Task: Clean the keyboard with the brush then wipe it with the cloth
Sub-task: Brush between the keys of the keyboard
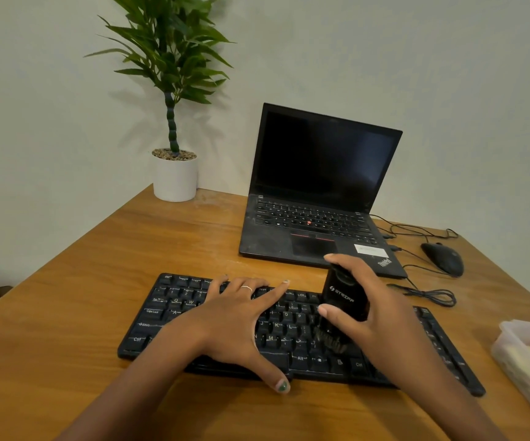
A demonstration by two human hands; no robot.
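A black keyboard (pixel 168 310) lies across the wooden table (pixel 98 256) in front of me. My left hand (pixel 235 319) rests flat on its middle keys, fingers spread and straight, thumb at the front edge. My right hand (pixel 372 310) grips a black brush (pixel 344 300) by its body. The brush stands upright with its bristles down on the keys at the right of the letter block. A clear plastic box (pixel 528 354) at the right edge holds pale folded cloth.
An open black laptop (pixel 317 192) stands behind the keyboard. A black mouse (pixel 443 257) with loose cables lies to its right. A potted plant in a white pot (pixel 176 178) stands at the far corner by the wall.
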